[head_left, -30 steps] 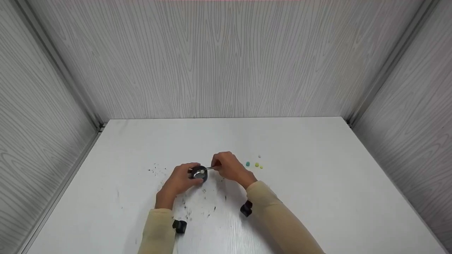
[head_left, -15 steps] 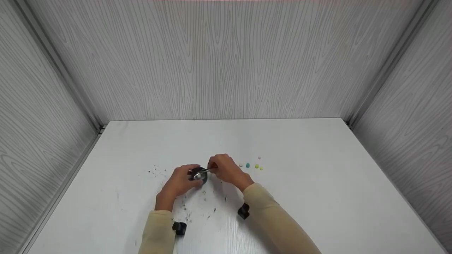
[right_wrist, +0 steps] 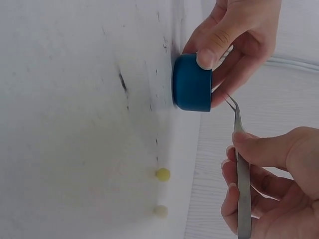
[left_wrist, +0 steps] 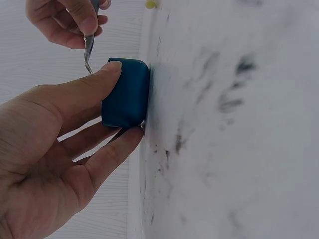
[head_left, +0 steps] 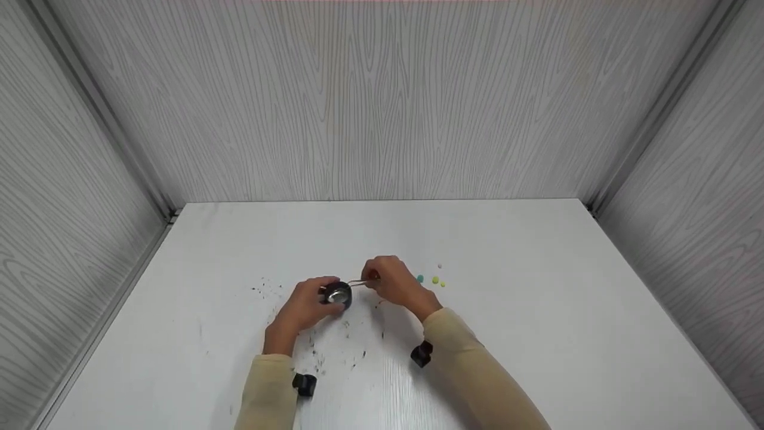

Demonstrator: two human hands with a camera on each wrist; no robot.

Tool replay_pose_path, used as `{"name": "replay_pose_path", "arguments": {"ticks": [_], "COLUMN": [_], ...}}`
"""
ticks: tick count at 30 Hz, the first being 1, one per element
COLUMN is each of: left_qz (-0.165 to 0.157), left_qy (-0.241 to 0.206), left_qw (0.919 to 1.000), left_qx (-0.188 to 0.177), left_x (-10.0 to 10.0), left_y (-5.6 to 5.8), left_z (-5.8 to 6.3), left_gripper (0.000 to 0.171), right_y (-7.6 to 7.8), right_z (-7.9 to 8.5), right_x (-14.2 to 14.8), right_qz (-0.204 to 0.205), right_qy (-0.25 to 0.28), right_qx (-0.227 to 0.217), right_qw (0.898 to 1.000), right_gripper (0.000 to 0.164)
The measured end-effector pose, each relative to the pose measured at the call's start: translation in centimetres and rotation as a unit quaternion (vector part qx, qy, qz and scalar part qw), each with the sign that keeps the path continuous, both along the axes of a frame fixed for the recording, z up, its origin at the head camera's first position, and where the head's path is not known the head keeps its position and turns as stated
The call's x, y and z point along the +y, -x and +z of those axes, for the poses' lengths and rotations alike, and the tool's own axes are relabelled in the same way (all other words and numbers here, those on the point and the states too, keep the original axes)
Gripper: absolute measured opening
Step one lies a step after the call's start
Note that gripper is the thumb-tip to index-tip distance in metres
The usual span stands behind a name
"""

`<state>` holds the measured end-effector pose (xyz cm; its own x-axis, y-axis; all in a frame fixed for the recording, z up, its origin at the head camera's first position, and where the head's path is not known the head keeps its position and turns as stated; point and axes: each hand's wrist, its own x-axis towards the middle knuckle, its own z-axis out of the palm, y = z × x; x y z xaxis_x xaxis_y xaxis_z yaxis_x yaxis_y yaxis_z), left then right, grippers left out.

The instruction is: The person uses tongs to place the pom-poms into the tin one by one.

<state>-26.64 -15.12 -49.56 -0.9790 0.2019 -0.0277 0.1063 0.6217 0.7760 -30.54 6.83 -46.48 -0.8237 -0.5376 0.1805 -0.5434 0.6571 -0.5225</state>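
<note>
A small blue cup (right_wrist: 192, 84) with a shiny metal inside (head_left: 338, 296) stands on the white table. My left hand (head_left: 305, 303) holds it around its side, thumb on one side and fingers on the other. In my right hand (head_left: 392, 280) is a pair of bent-tip tweezers (right_wrist: 243, 181), pinched between thumb and fingers. Their tips stand slightly apart, right by the cup's rim, with nothing between them in the right wrist view. Little balls lie to the right of my right hand: a teal ball (head_left: 420, 279), a yellow ball (head_left: 435, 279) and a pale ball (head_left: 440, 266).
A smaller yellow ball (head_left: 443, 285) lies beside the others. Dark smudges (head_left: 319, 358) mark the white table (head_left: 507, 286) around and in front of the left hand. Grey wood-grain panels (head_left: 382, 107) close in the back and both sides.
A second ago the tweezers held a whitish ball over the cup; now their tips are bare. My right hand dipped toward the cup, then drew back up and right. The left hand stayed put.
</note>
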Motion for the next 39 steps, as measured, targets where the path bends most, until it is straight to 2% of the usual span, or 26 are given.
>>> {"name": "replay_pose_path", "arguments": {"ticks": [6,11,24,34,39], "left_qz": [0.002,-0.001,-0.004,-0.004,-0.005], "left_qy": [-0.004,-0.008,-0.014,-0.014,0.001], "left_qw": [1.0000,0.9999,0.9999,0.9999,1.0000], "left_qx": [-0.001,0.007,-0.003,0.003,0.001], "left_x": [0.0,0.0,-0.1,-0.1,-0.1], "left_y": [-0.1,0.0,-0.1,-0.1,0.0], "left_z": [0.0,-0.1,0.0,0.0,0.0], "left_gripper": [0.057,0.057,0.058,0.057,0.057], "right_y": [-0.1,-0.3,-0.7,-0.8,-0.8], "right_z": [0.3,0.5,0.6,-0.1,-0.5], "right_x": [1.6,2.9,5.8,7.2,7.6], "right_qz": [-0.006,-0.011,-0.041,-0.045,-0.045], "right_qy": [0.000,0.015,0.023,0.042,0.046], "right_qx": [0.013,0.008,-0.011,-0.026,-0.034], "right_qw": [1.000,1.000,0.999,0.998,0.997], "right_gripper": [0.010,0.008,0.009,0.011,0.011]}}
